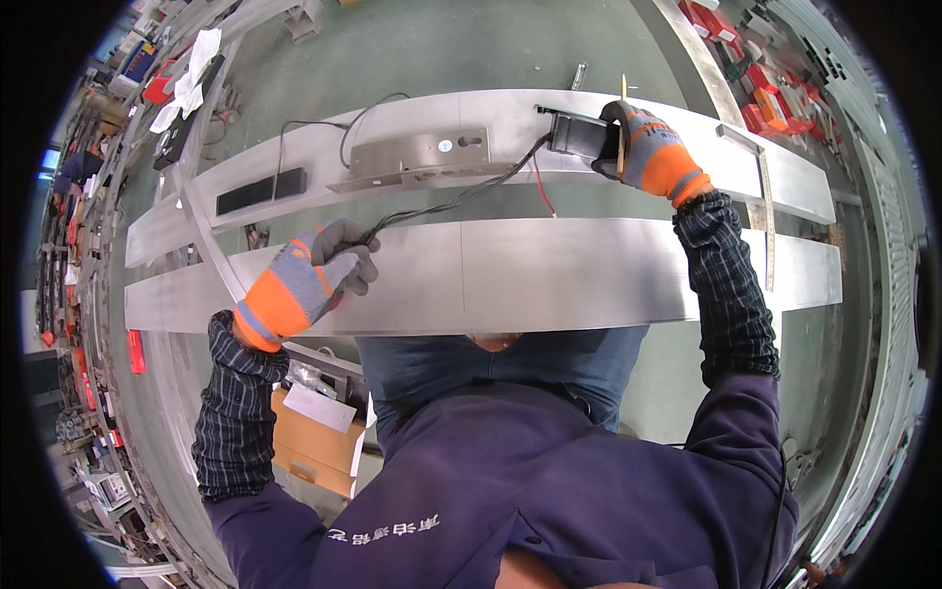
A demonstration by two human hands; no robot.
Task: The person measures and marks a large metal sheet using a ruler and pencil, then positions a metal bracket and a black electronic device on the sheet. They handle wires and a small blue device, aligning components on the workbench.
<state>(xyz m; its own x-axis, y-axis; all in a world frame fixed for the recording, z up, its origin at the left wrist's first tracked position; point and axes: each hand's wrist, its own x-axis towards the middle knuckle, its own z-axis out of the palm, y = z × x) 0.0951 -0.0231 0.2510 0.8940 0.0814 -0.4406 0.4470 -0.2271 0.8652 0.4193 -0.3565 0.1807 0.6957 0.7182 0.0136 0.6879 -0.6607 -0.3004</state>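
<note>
My right hand (pixel 648 147), in a grey and orange work glove, is closed on a black box-shaped device (pixel 577 135) above the far metal panel (pixel 667 128). A pencil (pixel 622 108) sticks up beside its fingers. Dark cables (pixel 461 190) run from the device down to my left hand (pixel 312 275). That hand, gloved alike, pinches the cables over the near metal panel (pixel 530 280). A short red wire (pixel 542 187) hangs below the device. A metal bracket plate (pixel 422 157) lies on the far panel between my hands.
A black rectangular part (pixel 261 191) lies on the far panel's left, with a thin cable near it. A metal square (pixel 763 196) crosses the panels at right. An opened cardboard box (pixel 314 442) stands below my left arm. Red boxes (pixel 765 103) sit at far right.
</note>
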